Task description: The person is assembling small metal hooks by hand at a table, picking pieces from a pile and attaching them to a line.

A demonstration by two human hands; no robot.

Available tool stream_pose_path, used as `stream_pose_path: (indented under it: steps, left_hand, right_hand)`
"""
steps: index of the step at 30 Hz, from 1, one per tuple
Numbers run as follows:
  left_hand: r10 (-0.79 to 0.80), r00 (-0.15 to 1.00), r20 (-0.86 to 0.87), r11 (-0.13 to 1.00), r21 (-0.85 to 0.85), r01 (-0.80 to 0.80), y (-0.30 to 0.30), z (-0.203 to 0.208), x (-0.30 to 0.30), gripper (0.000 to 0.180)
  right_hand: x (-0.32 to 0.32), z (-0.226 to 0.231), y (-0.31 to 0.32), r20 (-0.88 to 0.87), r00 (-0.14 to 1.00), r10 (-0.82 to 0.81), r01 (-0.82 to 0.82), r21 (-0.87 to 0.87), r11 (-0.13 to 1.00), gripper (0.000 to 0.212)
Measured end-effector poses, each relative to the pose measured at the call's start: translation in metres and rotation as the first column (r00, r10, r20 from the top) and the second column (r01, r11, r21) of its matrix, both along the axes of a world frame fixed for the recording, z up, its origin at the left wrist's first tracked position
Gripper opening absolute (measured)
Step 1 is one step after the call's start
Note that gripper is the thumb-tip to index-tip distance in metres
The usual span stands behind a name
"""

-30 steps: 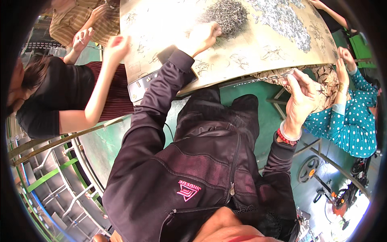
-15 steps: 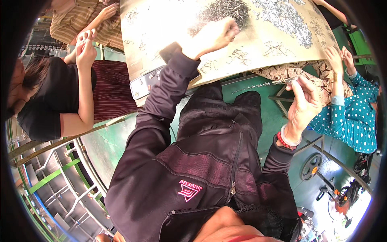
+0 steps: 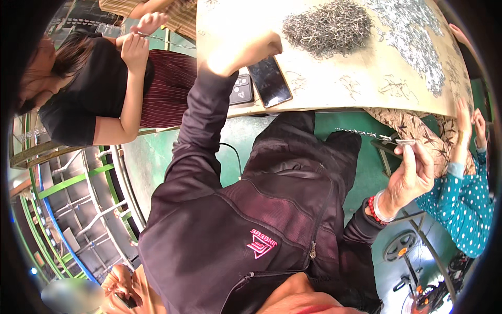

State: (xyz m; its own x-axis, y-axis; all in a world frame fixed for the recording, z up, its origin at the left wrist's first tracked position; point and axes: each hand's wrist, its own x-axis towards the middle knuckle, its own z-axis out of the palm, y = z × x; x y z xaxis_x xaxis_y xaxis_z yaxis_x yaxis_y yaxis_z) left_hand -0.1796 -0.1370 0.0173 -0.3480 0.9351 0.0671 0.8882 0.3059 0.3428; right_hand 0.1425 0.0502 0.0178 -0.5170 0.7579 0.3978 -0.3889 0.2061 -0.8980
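Note:
My left hand [image 3: 248, 51] hovers over the table with its fingers curled together, beside a dark pile of small metal hooks [image 3: 329, 29]. Whatever its fingers may hold is hidden, and glare washes out part of the hand. Off the table's front edge, my right hand [image 3: 413, 170] pinches a small flat metal piece [image 3: 404, 142] between thumb and fingers. A thin metal chain [image 3: 361, 132] stretches leftward from that piece, above the green floor. A black-screened phone [image 3: 269, 81] lies just below my left hand.
Another phone [image 3: 240, 90] lies beside my left sleeve. Silvery metal pieces [image 3: 413, 44] spread across the table's [image 3: 314, 97] right part, with small hook clusters [image 3: 397, 88] near its front edge. One person [image 3: 73, 112] works at left, another in a dotted teal sleeve [image 3: 460, 204] at right.
My left hand has moved leftward, away from the hook pile, uncovering the black-screened phone. My right hand keeps its pinch on the metal piece and chain. The whole view has shifted.

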Motion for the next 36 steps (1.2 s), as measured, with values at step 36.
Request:
stream_pose_path:
  steps: [36]
  left_hand:
    - [0.416, 0.908, 0.051, 0.886, 0.200, -0.417, -0.041, -0.081, -0.004, 0.019]
  right_hand:
    - [-0.016, 0.015, -0.002, 0.021, 0.998, 0.064, -0.065, 0.080, 0.995, 0.023]
